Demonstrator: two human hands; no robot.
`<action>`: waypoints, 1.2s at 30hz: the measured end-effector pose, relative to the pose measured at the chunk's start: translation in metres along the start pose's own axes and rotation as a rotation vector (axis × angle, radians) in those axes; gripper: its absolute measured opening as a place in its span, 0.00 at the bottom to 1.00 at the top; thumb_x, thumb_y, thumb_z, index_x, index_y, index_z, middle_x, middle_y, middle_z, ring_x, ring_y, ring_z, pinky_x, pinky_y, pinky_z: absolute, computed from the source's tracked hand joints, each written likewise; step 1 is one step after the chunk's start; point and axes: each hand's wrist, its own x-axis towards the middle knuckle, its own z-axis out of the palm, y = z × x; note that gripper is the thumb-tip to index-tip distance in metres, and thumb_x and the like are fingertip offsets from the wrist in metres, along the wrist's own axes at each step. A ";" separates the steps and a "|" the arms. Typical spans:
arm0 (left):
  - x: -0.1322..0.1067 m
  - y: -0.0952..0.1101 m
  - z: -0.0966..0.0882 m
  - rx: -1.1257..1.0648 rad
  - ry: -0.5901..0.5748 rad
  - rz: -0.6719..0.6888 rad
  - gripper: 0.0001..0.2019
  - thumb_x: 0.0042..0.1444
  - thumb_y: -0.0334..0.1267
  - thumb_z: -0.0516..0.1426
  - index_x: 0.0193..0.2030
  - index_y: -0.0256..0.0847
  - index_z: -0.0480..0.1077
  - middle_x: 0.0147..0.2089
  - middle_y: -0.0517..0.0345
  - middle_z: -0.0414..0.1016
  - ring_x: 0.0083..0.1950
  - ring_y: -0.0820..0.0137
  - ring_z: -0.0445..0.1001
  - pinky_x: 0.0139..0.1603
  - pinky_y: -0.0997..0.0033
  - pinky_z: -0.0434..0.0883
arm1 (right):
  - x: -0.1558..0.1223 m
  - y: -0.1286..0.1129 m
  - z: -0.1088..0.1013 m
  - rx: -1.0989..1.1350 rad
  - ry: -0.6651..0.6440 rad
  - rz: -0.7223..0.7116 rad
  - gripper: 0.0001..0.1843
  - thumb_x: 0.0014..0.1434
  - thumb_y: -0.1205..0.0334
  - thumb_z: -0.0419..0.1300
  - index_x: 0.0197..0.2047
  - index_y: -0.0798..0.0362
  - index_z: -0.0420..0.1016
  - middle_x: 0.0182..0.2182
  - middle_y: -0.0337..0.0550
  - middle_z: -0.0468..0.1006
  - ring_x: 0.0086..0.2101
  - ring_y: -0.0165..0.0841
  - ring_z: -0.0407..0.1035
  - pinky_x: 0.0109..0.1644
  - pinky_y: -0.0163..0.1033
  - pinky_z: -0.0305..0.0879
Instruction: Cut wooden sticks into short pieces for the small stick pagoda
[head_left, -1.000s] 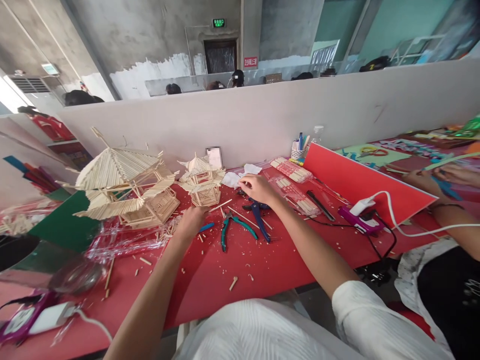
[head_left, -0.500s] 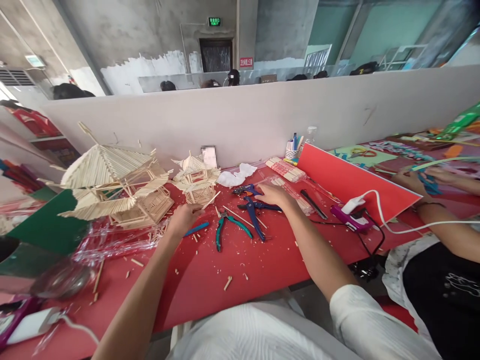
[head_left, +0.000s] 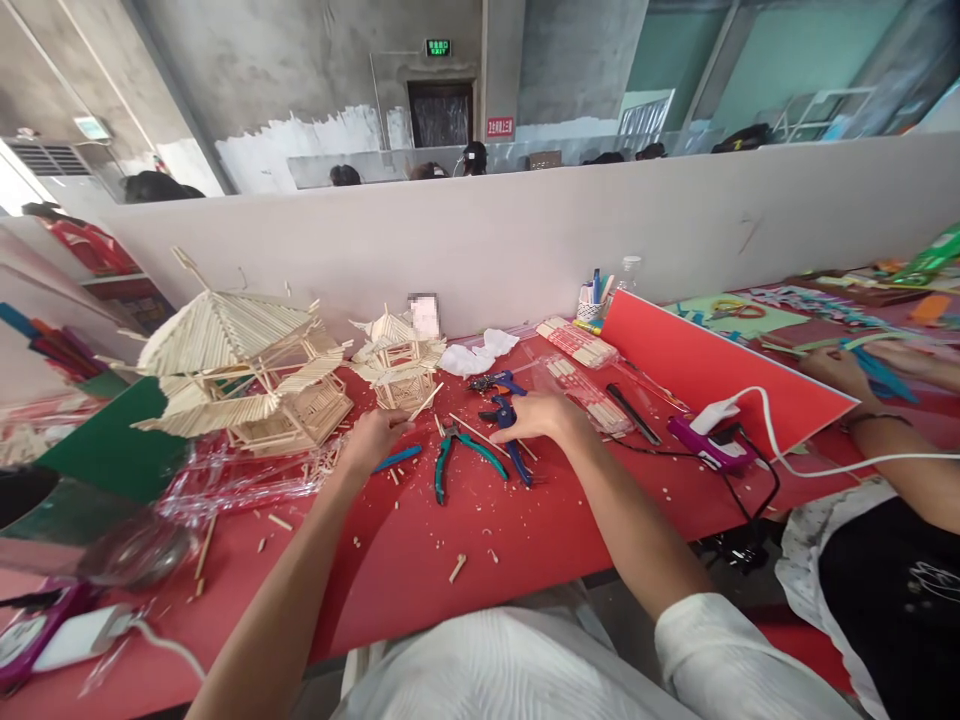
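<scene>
My left hand (head_left: pixel 373 438) is closed in a pinch on a thin wooden stick (head_left: pixel 421 402) that slants up toward the small stick pagoda (head_left: pixel 399 362). My right hand (head_left: pixel 541 417) rests with curled fingers on the blue-handled pliers (head_left: pixel 510 440) lying on the red table (head_left: pixel 480 530). Teal-handled pliers (head_left: pixel 456 462) lie between my two hands. A larger stick pagoda (head_left: pixel 244 372) stands to the left.
Clear plastic wrap (head_left: pixel 232 482) and wood scraps litter the table. Packs of sticks (head_left: pixel 581 345), a pen cup (head_left: pixel 592 300) and a purple glue gun (head_left: pixel 712 440) with cables lie to the right. Another person's hands (head_left: pixel 847 365) work beyond a red board (head_left: pixel 712 365).
My right hand came down from the white tissue at the back onto the blue pliers. My left hand lifted a stick off the table by the small pagoda.
</scene>
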 end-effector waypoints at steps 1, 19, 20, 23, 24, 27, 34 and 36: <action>0.000 0.000 0.000 -0.013 -0.005 0.009 0.18 0.54 0.47 0.57 0.20 0.38 0.63 0.21 0.66 0.51 0.27 0.76 0.49 0.29 0.74 0.49 | -0.002 -0.008 0.000 -0.047 -0.054 0.042 0.46 0.45 0.25 0.63 0.51 0.58 0.78 0.48 0.65 0.79 0.47 0.57 0.75 0.47 0.50 0.69; 0.002 0.011 0.025 -0.863 -0.156 -0.274 0.26 0.31 0.49 0.75 0.36 0.34 0.79 0.34 0.51 0.81 0.37 0.63 0.80 0.42 0.63 0.79 | -0.004 0.015 -0.013 0.291 0.013 -0.451 0.24 0.67 0.50 0.49 0.60 0.52 0.70 0.55 0.50 0.75 0.54 0.44 0.69 0.55 0.42 0.64; 0.002 0.011 0.026 -0.876 -0.155 -0.273 0.26 0.31 0.49 0.75 0.36 0.35 0.79 0.33 0.51 0.81 0.37 0.63 0.80 0.42 0.63 0.79 | -0.002 0.009 -0.011 0.305 0.021 -0.501 0.24 0.68 0.50 0.50 0.60 0.52 0.70 0.55 0.51 0.75 0.54 0.44 0.69 0.57 0.43 0.63; 0.004 0.010 0.031 -0.882 -0.134 -0.274 0.27 0.30 0.50 0.75 0.36 0.35 0.79 0.32 0.52 0.81 0.36 0.63 0.80 0.42 0.63 0.79 | 0.001 -0.005 -0.005 0.342 0.033 -0.607 0.22 0.69 0.51 0.50 0.59 0.52 0.72 0.53 0.51 0.77 0.53 0.44 0.69 0.57 0.45 0.63; 0.004 0.009 0.032 -0.879 -0.129 -0.275 0.27 0.30 0.50 0.75 0.36 0.35 0.79 0.32 0.53 0.81 0.36 0.63 0.80 0.41 0.63 0.79 | 0.002 -0.009 -0.003 0.352 0.039 -0.627 0.23 0.69 0.51 0.49 0.59 0.52 0.72 0.53 0.51 0.77 0.52 0.44 0.70 0.57 0.45 0.63; 0.005 0.010 0.034 -0.866 -0.128 -0.270 0.28 0.31 0.52 0.74 0.36 0.35 0.79 0.33 0.52 0.81 0.36 0.63 0.80 0.41 0.63 0.79 | 0.006 -0.014 0.001 0.364 0.058 -0.658 0.23 0.71 0.51 0.47 0.61 0.51 0.71 0.53 0.50 0.76 0.52 0.42 0.70 0.58 0.45 0.63; 0.003 0.018 0.031 -0.826 -0.117 -0.256 0.30 0.31 0.56 0.73 0.37 0.34 0.79 0.35 0.51 0.81 0.38 0.62 0.80 0.41 0.64 0.79 | 0.009 -0.018 0.006 0.348 0.122 -0.651 0.24 0.73 0.54 0.44 0.64 0.50 0.69 0.55 0.51 0.75 0.53 0.42 0.69 0.59 0.47 0.61; 0.003 0.019 0.030 -0.829 -0.114 -0.264 0.30 0.31 0.56 0.73 0.36 0.35 0.79 0.35 0.52 0.81 0.38 0.63 0.80 0.41 0.65 0.79 | 0.008 -0.019 0.005 0.334 0.124 -0.655 0.24 0.73 0.54 0.44 0.63 0.51 0.69 0.54 0.51 0.76 0.53 0.42 0.69 0.58 0.46 0.61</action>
